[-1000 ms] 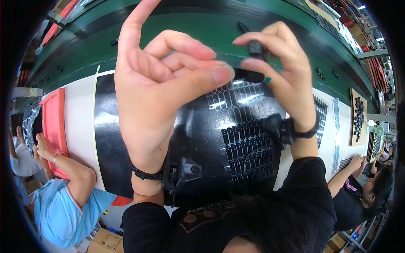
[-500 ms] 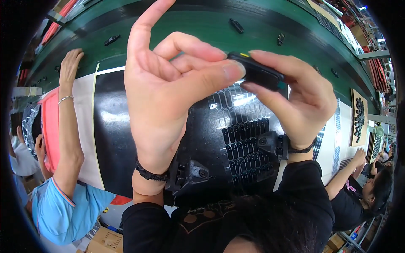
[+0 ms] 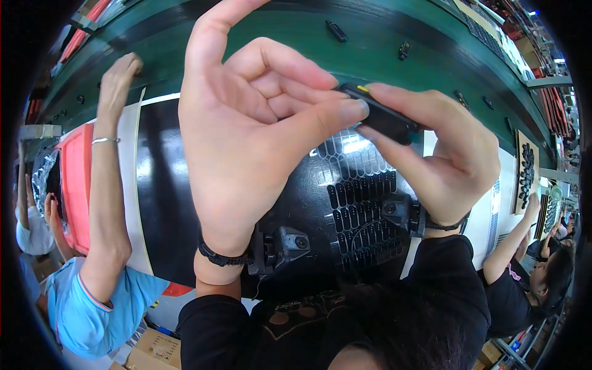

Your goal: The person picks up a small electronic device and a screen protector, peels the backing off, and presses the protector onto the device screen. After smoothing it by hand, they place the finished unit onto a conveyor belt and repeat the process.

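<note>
A person's two bare hands hold one small black oblong plastic device (image 3: 385,117), raised above the far edge of a shiny black mat (image 3: 163,179). The left hand (image 3: 231,135) pinches the device's left end between thumb and fingertips, one finger stretched upward. The right hand (image 3: 459,148) pinches its right part between thumb and forefinger. The device bears one yellow mark on top; any lettering is too small to read.

On the mat lies a sheet of black round-ended labels (image 3: 364,213), about four dark rows, their tiny markings illegible. Two small black cameras (image 3: 293,242) are strapped on, one per wrist.

Beyond, two black devices (image 3: 336,31) lie on a green belt (image 3: 277,24). A brown cardboard box (image 3: 154,350), lower left, carries dark printing, unreadable here. Two co-workers sit nearest: one left in light blue (image 3: 92,308), one right in black (image 3: 515,280).
</note>
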Demonstrator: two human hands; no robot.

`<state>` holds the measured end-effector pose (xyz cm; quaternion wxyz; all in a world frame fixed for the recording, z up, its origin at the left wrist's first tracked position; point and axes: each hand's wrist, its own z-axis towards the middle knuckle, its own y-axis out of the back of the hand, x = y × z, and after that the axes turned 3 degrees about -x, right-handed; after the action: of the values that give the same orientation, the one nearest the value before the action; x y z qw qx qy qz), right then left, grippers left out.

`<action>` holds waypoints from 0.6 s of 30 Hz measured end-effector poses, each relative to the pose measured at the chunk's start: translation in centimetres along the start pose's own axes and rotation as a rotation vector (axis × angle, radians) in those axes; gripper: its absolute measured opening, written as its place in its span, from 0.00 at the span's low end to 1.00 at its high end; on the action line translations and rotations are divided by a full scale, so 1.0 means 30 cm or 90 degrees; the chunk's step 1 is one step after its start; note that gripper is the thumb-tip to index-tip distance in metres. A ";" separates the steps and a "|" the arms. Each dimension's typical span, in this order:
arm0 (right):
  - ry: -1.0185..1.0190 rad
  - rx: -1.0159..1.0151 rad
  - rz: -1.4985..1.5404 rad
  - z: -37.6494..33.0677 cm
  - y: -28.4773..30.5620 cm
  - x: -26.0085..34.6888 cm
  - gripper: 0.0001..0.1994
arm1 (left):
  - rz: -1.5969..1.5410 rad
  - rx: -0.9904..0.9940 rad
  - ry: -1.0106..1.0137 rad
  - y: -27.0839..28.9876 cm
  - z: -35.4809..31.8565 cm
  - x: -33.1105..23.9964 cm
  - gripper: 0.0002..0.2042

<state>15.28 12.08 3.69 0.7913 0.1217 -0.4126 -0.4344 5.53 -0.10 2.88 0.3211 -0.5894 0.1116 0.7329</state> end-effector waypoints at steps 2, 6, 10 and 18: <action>0.000 0.018 -0.007 0.006 0.001 -0.001 0.15 | 0.016 0.021 0.016 0.013 0.007 0.004 0.31; -0.017 0.044 0.022 0.016 -0.006 -0.030 0.15 | 0.048 0.062 0.049 0.039 0.020 0.018 0.30; -0.102 0.030 0.158 0.018 -0.033 -0.061 0.13 | 0.078 0.103 0.076 0.053 0.038 0.033 0.29; -0.367 0.174 0.310 0.041 -0.062 -0.229 0.14 | 0.491 0.015 -0.086 0.058 0.045 0.135 0.18</action>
<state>11.31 16.60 -0.30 0.6996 -0.0022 -0.6884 -0.1913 3.01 0.68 -0.90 0.0357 -0.4511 0.3121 0.8353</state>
